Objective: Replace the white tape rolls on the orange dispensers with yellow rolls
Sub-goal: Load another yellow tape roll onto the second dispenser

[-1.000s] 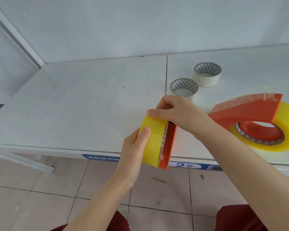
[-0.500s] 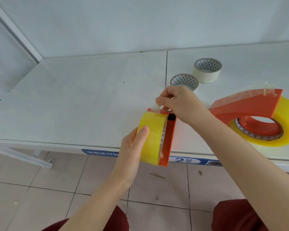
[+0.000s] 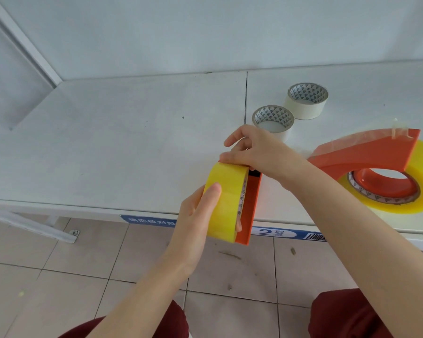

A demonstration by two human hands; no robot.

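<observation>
At the white bench (image 3: 108, 154) edge, left hand (image 3: 193, 218) fingers (image 3: 211, 193) wrapped the glossy yellow tape roll (image 3: 226, 206) on its orange plastic dispenser (image 3: 251, 206); right hand (image 3: 257, 152) fingers (image 3: 230, 157) had dropped to clasp its top, probably anchoring tape.

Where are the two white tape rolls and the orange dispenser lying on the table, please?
nearer white roll (image 3: 274, 114), head view, on its patterned inner core.
farther white roll (image 3: 303, 109), head view, on its outer white wall.
orange dispenser on the table (image 3: 366, 152), head view, on its orange arm.
</observation>
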